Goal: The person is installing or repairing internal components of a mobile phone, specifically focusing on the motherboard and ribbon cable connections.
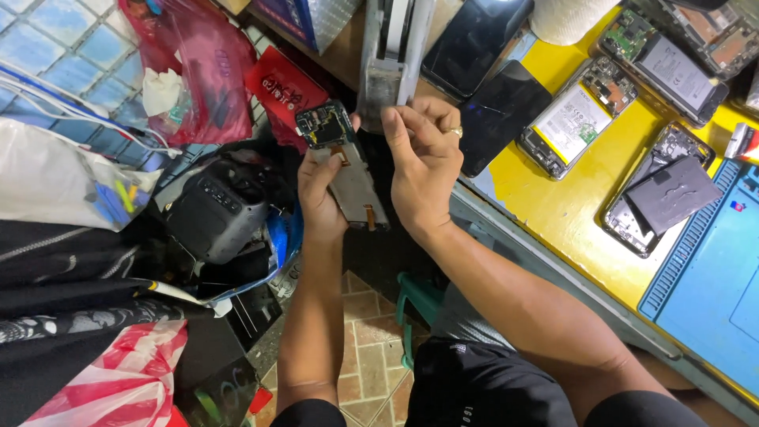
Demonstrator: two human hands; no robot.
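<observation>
On the right of my view, the yellow bench [553, 209] runs diagonally, its top scattered with opened phones: one showing a white battery [571, 119], another with a loose dark back cover [672, 194] lying over it, and a third [672, 67] higher up near the edge of the picture. A blue mat [715, 292] covers the bench's near corner. Two dark screens [506, 107] lie side by side at the bench's far end, and a white roll [565, 20] stands just beyond them.

On the left I see a heap of bags and dark cloth [71, 300], with a red bag [198, 71] at the top, a red and white striped bag [126, 379] at the bottom, and a black camera-like device [217, 209] sitting in the middle. Brown floor tiles [364, 356] show between my arms.

In the centre, held up over the gap between heap and bench, is the phone frame [352, 186], tilted, its bare grey back toward me and a dark circuit board [324, 125] at its upper end. My left hand [320, 198] wraps the frame from beneath, fingers closed round its left edge and thumb along the side. My right hand [423, 162] is curled just right of the frame, fingertips pinched together at its top corner, touching near the board; I cannot tell whether they hold anything small. A ring [456, 132] sits on one right finger.
</observation>
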